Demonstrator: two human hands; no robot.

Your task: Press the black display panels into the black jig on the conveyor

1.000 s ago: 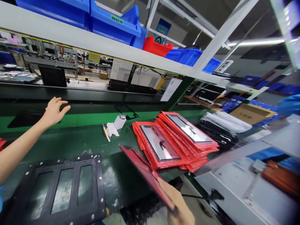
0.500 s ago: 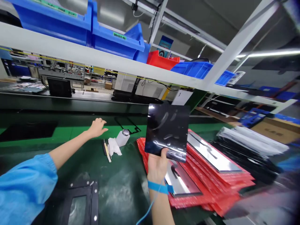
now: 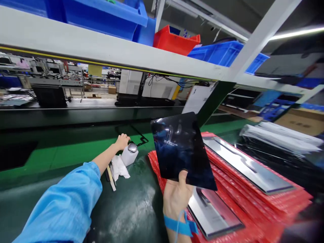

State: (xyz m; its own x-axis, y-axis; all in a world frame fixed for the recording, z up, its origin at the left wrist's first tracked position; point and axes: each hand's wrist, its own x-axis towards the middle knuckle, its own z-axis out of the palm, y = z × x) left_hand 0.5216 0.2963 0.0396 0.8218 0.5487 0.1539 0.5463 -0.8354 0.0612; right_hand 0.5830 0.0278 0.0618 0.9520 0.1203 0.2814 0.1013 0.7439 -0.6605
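My right hand (image 3: 177, 195) grips a glossy black rectangular sheet (image 3: 181, 150) by its lower edge, thumb on the face toward me. The sheet is held up, tilted, above silvery display panels (image 3: 215, 211) on red bubble wrap (image 3: 227, 175). My left hand (image 3: 123, 141) reaches over the table beside a white bottle (image 3: 129, 155) with a metal cap. Its fingers are bent, and their tips are partly hidden by the bottle. Close to the bottle lie a crumpled white wipe (image 3: 119, 167) and a slim pale-handled tool (image 3: 111, 179). Behind them is a thin black frame (image 3: 141, 138) on the green mat.
Overhead, a white shelf (image 3: 106, 50) carries blue bins (image 3: 101, 18) and a red bin (image 3: 176, 40). White packets (image 3: 280, 138) are stacked at the right, near a cardboard box (image 3: 301, 119). A flat black sheet (image 3: 17, 153) lies at the left on the green mat.
My left hand has moved right, to the bottle, and its fingers are more bent. The black sheet in my right hand has turned and tilted. The view has shifted closer.
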